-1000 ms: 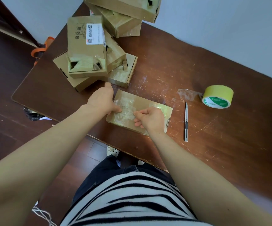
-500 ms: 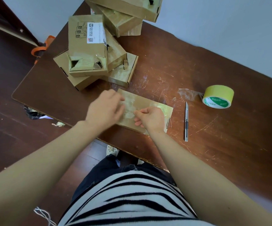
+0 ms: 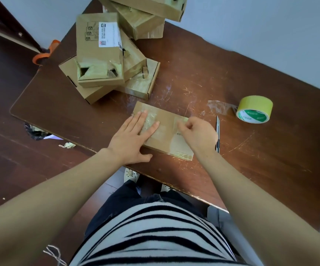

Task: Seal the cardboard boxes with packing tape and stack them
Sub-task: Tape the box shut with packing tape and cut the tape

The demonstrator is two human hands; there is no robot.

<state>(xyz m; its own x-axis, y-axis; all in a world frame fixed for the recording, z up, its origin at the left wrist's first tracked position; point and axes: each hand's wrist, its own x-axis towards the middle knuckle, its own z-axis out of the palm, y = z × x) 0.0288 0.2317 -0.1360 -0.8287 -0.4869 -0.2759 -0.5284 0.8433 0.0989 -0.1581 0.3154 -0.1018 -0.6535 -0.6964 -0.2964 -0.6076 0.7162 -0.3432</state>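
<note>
Cardboard box [image 3: 164, 129], flat and shallow, lying on the table [image 3: 251, 160] close to its near edge, directly in front of the person. Clear packing tape is visible as glossy patches across the lid and over the near right corner. Left hand [image 3: 131, 138]: spread flat, palm down, fingers [image 3: 147, 121] pressed on the taped left part of the lid; it grips nothing. Right hand [image 3: 197, 134]: curled, thumb and fingertips drawn together at the lid's right part, apparently pinching or rubbing the tape; whether it actually holds a tape end cannot be told.

Handling, as a judgement: the box looks light and fairly stiff, but thin, so its lid may dent under hard pressure. The taped areas are likely slick; bare cardboard at the long side edges offers the surest hold for lifting, one hand on each side.

Just right of the box, a slim utility knife [image 3: 218, 134] lies on the table, partly hidden by the right wrist. Further toward the right edge stands a roll of yellow tape [image 3: 254, 109], with a loose clear strip [image 3: 220, 107] stuck to the table beside it. Toward the far left corner, other boxes [image 3: 105, 60] lie in an untidy pile, several tilted; more boxes [image 3: 145, 14] rest at the far edge against the wall.
</note>
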